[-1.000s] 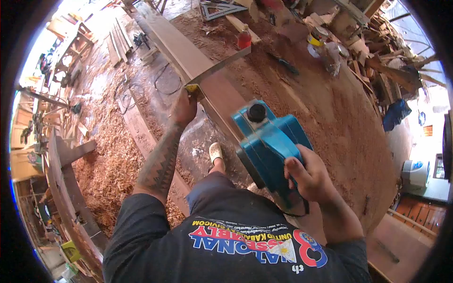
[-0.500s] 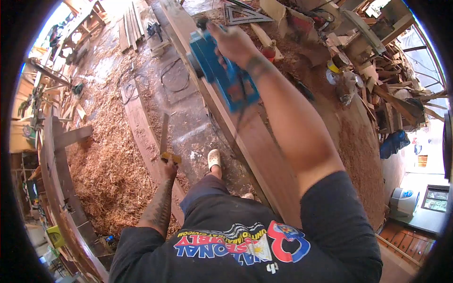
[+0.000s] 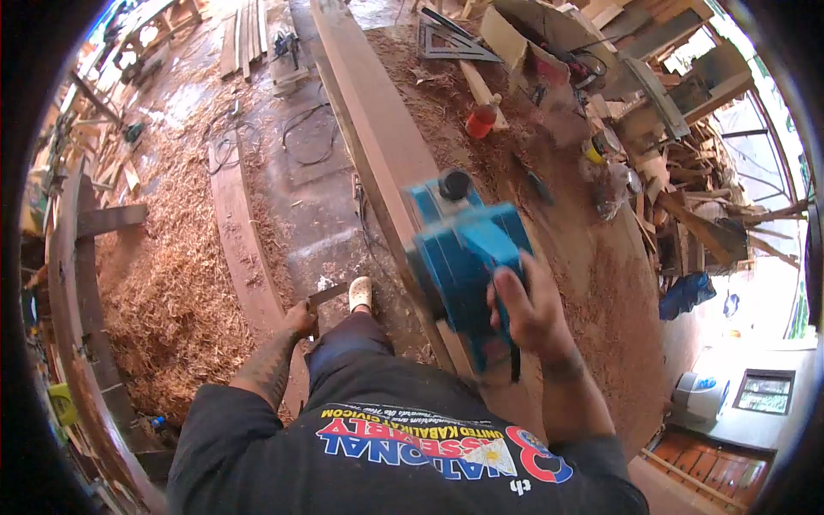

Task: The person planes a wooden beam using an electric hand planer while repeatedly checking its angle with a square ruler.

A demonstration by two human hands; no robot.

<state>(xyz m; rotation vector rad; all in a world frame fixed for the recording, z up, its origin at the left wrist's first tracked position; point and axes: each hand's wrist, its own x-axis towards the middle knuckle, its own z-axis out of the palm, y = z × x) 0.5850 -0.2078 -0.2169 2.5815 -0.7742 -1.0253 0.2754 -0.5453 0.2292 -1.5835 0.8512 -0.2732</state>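
A blue power planer with a black front knob is over the long wooden board; whether it touches the wood is unclear. My right hand is closed round its rear handle. Down at the left, beside my leg, my left hand is closed on a try square, whose blade points right toward my shoe. The square's handle is mostly hidden by my fingers. A dark cord hangs at the planer's rear.
Curly shavings cover the floor at left around another plank. Black cable lies on the floor. A triangular square, a red bottle and piled scrap wood are at the upper right.
The planer went forward along the board, then came back toward my body in my right hand. My left hand moved from the board's edge down to my left side with the square.
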